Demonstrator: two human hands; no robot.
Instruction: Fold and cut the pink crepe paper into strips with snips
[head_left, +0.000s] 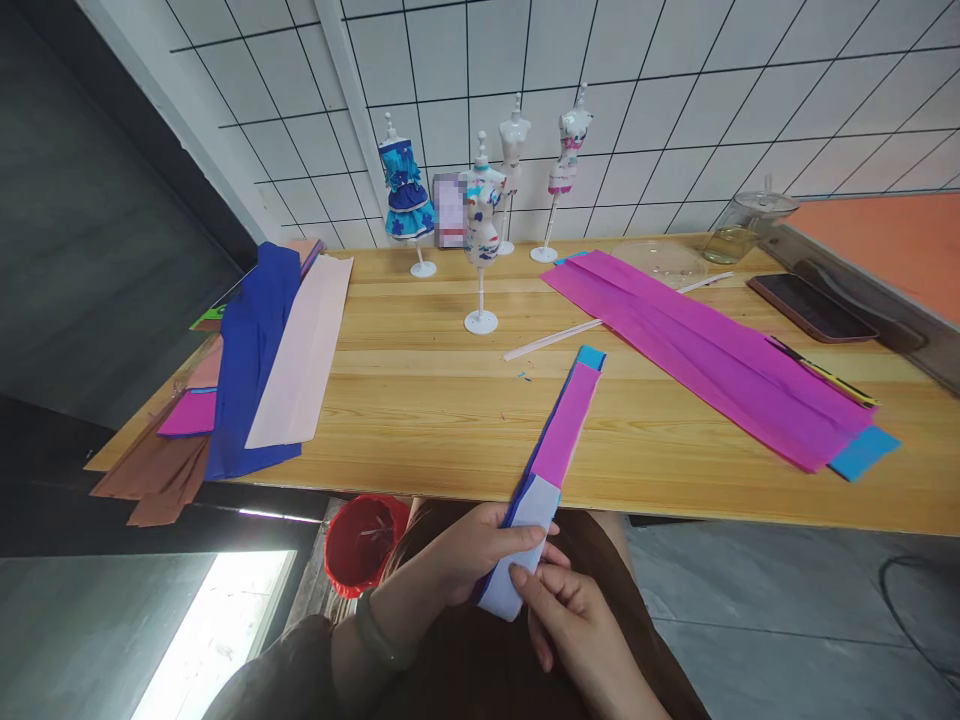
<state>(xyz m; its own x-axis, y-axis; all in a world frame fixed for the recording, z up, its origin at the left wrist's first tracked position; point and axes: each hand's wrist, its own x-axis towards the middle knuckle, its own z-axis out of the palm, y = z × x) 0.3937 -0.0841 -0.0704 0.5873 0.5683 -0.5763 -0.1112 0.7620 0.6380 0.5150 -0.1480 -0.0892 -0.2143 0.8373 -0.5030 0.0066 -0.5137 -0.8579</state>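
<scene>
A long, narrow strip of layered coloured paper slants from the table edge down over my lap. Its visible layers are pink, pale blue-white and dark blue, with a light-blue tip at the far end. My left hand grips the strip near its lower end, thumb on top of the pale layer and fingers underneath. Closed at the strip's lower right edge is my right hand, its thumb on the pale layer. Part of its fingers is hidden under the paper.
Blue and pale pink sheets lie at the left, above brown ones. Small dress forms stand at the back. Rightward are magenta sheets, a yellow-black cutter, a phone and a cup. A red bin stands below.
</scene>
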